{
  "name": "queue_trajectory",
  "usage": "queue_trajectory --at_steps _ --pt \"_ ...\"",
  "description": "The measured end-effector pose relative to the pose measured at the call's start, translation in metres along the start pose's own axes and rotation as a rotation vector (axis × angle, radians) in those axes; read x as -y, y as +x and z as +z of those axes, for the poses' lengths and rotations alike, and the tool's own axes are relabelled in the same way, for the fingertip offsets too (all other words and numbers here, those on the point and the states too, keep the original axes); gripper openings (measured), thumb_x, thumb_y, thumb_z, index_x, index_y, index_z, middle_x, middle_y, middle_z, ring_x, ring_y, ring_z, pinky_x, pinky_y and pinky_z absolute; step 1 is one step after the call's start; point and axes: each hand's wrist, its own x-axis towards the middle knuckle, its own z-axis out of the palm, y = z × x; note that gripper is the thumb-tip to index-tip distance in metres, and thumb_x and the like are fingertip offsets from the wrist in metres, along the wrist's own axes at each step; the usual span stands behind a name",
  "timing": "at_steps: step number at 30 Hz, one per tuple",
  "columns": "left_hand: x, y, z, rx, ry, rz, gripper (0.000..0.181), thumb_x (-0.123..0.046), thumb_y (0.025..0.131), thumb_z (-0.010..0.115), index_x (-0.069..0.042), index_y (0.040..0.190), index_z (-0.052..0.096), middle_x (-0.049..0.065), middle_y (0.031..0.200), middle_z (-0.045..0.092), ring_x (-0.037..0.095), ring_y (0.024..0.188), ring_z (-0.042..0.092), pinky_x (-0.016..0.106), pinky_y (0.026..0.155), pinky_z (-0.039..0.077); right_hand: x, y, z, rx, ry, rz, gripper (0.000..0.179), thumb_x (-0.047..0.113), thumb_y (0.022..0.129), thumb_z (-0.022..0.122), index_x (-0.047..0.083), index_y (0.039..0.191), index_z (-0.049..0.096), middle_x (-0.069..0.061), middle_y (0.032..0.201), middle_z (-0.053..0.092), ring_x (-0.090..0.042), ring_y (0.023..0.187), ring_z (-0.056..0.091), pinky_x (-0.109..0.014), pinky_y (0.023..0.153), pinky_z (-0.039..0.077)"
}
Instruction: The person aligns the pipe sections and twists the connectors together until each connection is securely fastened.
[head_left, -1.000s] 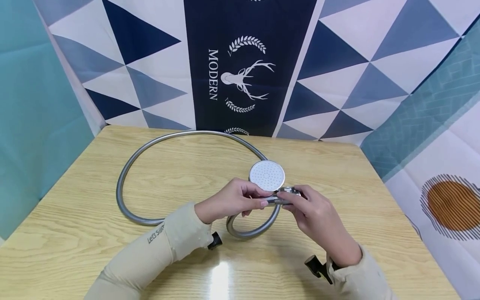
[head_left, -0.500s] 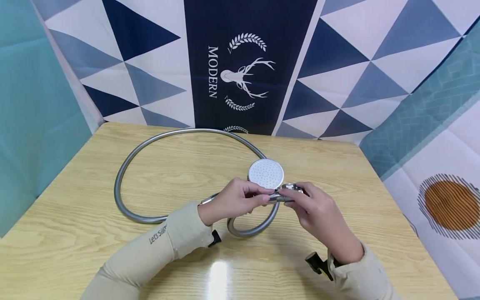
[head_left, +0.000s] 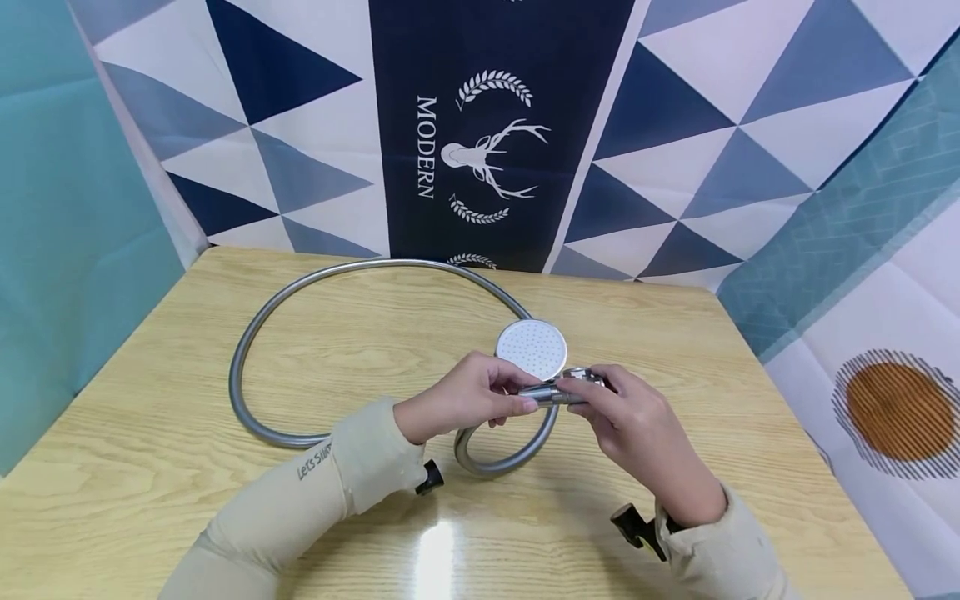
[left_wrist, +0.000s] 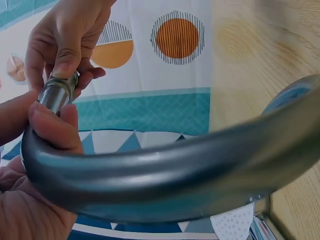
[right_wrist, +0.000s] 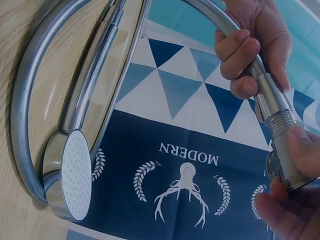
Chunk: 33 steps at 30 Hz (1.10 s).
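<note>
My left hand (head_left: 468, 396) holds the hose connector (head_left: 536, 395), and my right hand (head_left: 633, 421) holds the metal fitting (head_left: 583, 377) to its right; the two pieces meet end to end between my fingers, above the table (head_left: 667, 342). Just beyond them sits the shower head (head_left: 532, 346), its handle (right_wrist: 92, 75) reaching left behind my left hand. The shower hose (head_left: 240, 367) runs from behind the shower head toward the far edge, swings wide left and returns until my left sleeve (head_left: 300, 492) covers it. A smaller loop curves nearer me, between my wrists. Behind the table hangs the backdrop cloth (head_left: 502, 125), with a left-hand cloth (head_left: 82, 250) and a right-hand cloth (head_left: 862, 317) flanking it.
</note>
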Motion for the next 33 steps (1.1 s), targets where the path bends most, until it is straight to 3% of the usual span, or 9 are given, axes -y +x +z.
queue_trajectory --at_steps 9,15,23,30,33 --pt "0.0023 -0.0002 -0.0004 0.028 -0.009 0.046 0.023 -0.001 0.094 0.059 0.010 0.114 0.063 0.007 0.079 0.063 0.010 0.054 0.047 0.020 0.052 0.042 0.0011 -0.0008 -0.0013 0.014 0.001 0.010 0.043 0.035 0.102 0.040 0.006 0.100 0.071 -0.015 0.086 0.061 -0.017 0.062 0.052 -0.031 0.050 0.047" --pt "0.0016 0.0000 0.0032 -0.015 0.002 0.052 0.024 0.002 0.088 0.066 0.009 0.111 0.065 0.006 0.080 0.062 0.009 0.053 0.048 0.021 0.051 0.043 0.0009 -0.0003 -0.0027 0.018 -0.015 0.002 0.042 0.034 0.103 0.039 0.005 0.100 0.070 -0.015 0.085 0.061 -0.018 0.063 0.053 -0.032 0.050 0.048" --pt "0.0012 -0.0004 0.0000 0.110 0.026 0.066 0.027 -0.005 0.100 0.049 0.011 0.118 0.061 0.012 0.085 0.066 0.007 0.054 0.050 0.021 0.054 0.044 0.0004 0.0001 -0.0024 -0.004 -0.027 -0.037 0.040 0.033 0.103 0.040 0.006 0.100 0.070 -0.013 0.086 0.061 -0.019 0.064 0.056 -0.032 0.052 0.049" --pt "-0.0001 -0.0017 0.0036 0.036 0.019 0.041 0.024 -0.001 0.092 0.061 0.009 0.114 0.063 0.008 0.079 0.060 0.010 0.053 0.048 0.023 0.053 0.044 0.0025 -0.0002 -0.0017 -0.003 -0.026 -0.041 0.039 0.032 0.103 0.039 0.006 0.100 0.069 -0.013 0.085 0.061 -0.020 0.066 0.057 -0.034 0.053 0.050" --pt "-0.0002 -0.0018 0.0028 0.037 0.021 0.052 0.026 -0.002 0.093 0.061 0.009 0.116 0.062 0.007 0.082 0.061 0.010 0.054 0.050 0.022 0.055 0.046 0.0028 0.0000 -0.0024 0.002 -0.028 -0.030 0.040 0.032 0.103 0.038 0.006 0.101 0.069 -0.014 0.086 0.061 -0.020 0.065 0.056 -0.033 0.052 0.050"
